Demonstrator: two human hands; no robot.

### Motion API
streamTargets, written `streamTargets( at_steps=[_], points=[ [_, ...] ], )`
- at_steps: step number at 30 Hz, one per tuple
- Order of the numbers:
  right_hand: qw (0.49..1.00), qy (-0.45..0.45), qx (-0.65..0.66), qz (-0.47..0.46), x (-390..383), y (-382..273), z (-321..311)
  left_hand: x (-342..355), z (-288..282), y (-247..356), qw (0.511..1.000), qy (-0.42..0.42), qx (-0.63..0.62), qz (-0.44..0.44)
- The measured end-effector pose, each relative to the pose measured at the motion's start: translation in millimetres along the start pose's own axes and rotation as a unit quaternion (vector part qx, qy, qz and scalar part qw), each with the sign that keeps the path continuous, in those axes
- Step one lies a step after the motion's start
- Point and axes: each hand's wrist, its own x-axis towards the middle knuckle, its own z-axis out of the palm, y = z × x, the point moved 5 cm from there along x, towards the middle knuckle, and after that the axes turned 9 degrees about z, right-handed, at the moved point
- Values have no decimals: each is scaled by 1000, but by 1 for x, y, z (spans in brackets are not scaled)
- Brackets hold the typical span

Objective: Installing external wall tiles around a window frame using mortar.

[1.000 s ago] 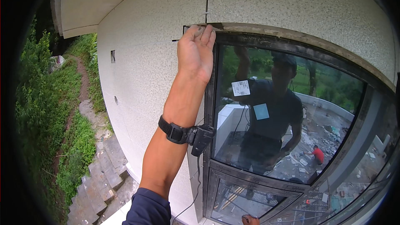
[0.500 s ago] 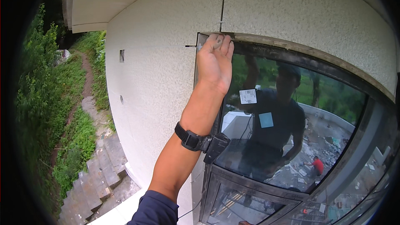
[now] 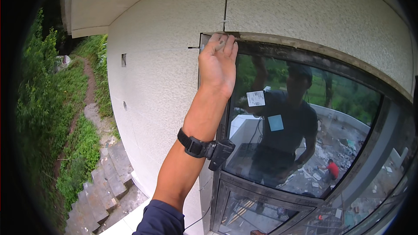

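My left hand (image 3: 217,65) is raised to the upper left corner of a dark window frame (image 3: 270,54). Its fingers are bent and pressed together in the recess under the wall edge, with a greyish smear or lump by the thumb. Whatever they grip there is hidden. A black strap with a small black device (image 3: 202,148) is round my left wrist. At the bottom edge only a sliver of my right hand (image 3: 257,233) shows, low by the lower pane; its fingers are not visible. The dark glass (image 3: 291,143) carries a white label (image 3: 256,99) and a pale blue square (image 3: 275,122).
Textured cream wall (image 3: 161,82) surrounds the window, with a vertical dark joint above the corner. Concrete steps (image 3: 93,200) and a green slope (image 3: 65,104) drop away at left. The glass mirrors a person, rubble and someone in red.
The view has shifted slightly, so the window and my left hand sit a little further left. My left hand stays at the frame corner, its fingers moved only slightly.
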Motion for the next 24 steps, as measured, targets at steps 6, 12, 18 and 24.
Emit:
streamTargets(
  at_steps=[6,12,18,24],
  points=[
    [1000,20,-2,-2,-4,7,8,-19,-13,-12,999,11,19,-30],
    [1000,16,-15,-9,-5,16,10,-48,-36,-23,996,10,50,-73],
    [999,37,6,-11,-11,26,13,-128,-41,-29,940,-161,198,-226],
    [999,-11,-17,-37,-28,39,26,-245,-103,4,697,-448,429,-359]
  ],
)
